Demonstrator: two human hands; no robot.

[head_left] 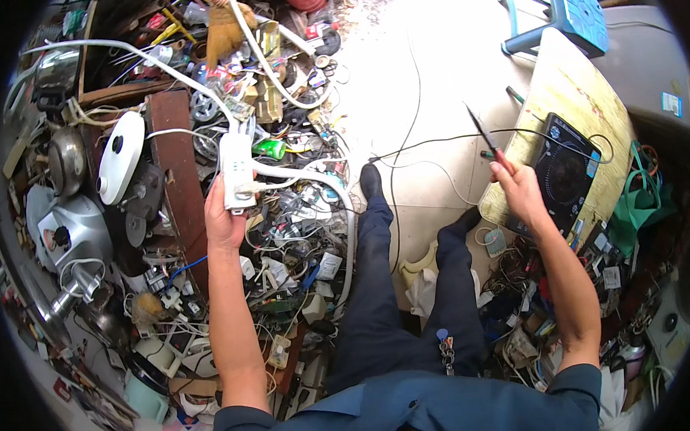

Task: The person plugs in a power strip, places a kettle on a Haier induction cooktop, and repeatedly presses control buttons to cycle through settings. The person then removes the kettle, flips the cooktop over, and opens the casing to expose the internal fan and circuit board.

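My left hand [222, 214] grips a white power strip [236, 166] with white plugs and cables attached, held upright over the heaped clutter at the left. In my right hand [515, 183] is a long, thin dark tool [482, 128], pointing up and away from me; its exact kind I cannot make out. Beyond that hand lies a black induction cooker [562, 167] on a pale yellow wooden board [546, 60], with a thin black cable crossing above it.
Dense piles of cables and appliance parts [294, 280] flank my legs, with a metal grinder [77, 237] and white lid [121, 157] at left. A blue plastic stool [585, 23] stands at upper right. Pale floor tiles [424, 94] show between the piles.
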